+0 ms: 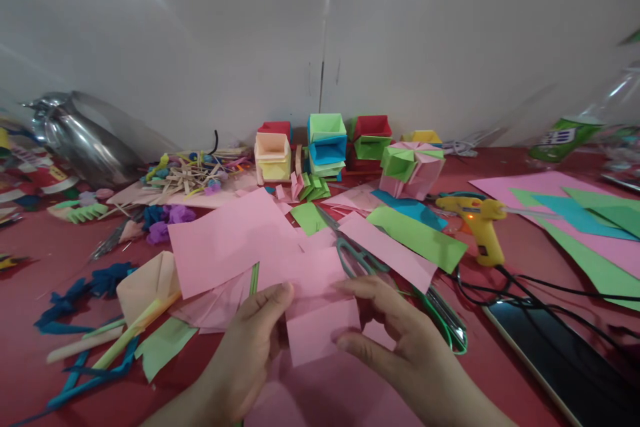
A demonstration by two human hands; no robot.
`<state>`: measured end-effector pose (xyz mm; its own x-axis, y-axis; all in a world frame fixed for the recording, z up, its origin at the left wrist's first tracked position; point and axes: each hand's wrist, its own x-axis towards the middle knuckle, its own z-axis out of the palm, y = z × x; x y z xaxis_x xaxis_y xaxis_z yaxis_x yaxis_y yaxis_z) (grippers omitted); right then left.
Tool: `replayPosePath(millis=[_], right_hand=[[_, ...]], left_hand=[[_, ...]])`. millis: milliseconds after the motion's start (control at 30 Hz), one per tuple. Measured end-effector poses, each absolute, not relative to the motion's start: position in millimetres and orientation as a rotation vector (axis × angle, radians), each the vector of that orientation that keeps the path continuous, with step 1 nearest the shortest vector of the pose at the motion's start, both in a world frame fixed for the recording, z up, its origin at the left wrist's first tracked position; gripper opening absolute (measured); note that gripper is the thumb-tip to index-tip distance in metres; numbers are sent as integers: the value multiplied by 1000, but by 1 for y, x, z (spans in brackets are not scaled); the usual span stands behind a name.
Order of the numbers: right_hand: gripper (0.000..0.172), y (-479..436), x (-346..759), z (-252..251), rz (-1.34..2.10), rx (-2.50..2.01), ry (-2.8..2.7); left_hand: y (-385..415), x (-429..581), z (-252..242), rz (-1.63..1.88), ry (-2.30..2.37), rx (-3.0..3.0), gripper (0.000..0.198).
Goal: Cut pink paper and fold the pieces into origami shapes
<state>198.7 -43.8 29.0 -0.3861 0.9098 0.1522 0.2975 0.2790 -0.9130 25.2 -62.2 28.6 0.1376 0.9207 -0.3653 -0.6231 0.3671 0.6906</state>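
Observation:
A small creased piece of pink paper (323, 333) is between my hands at the lower middle, bent across its width. My left hand (250, 347) grips its left edge, the thumb lying along the top and the other fingers hidden behind. On the opposite side my right hand (405, 340) has the index finger at the upper part and the thumb on the lower flap. Larger pink sheets (235, 240) lie beneath and beyond it. Just past the right fingers, scissors (357, 257) with grey-green handles rest among paper strips.
Folded paper boxes (327, 147) are stacked along the white partition (200, 53). On the right are a yellow glue gun (480, 223), its black cable, a phone (550, 360) and coloured sheets (590, 213). Leftward, a metal jug (90, 140) and paper scraps lie on the red table (30, 300).

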Motion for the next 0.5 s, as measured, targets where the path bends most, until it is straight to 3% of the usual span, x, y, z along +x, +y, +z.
replayPosePath(millis=[167, 267, 500], right_hand=[[3, -41, 198, 33, 1142, -1096, -1796], [13, -40, 197, 32, 1153, -1187, -1750], [12, -39, 196, 31, 1069, -1280, -1737]], left_hand=[[-64, 25, 28, 1136, 844, 493, 21], [-66, 25, 27, 1114, 896, 580, 25], [-67, 27, 29, 1003, 763, 921, 35]])
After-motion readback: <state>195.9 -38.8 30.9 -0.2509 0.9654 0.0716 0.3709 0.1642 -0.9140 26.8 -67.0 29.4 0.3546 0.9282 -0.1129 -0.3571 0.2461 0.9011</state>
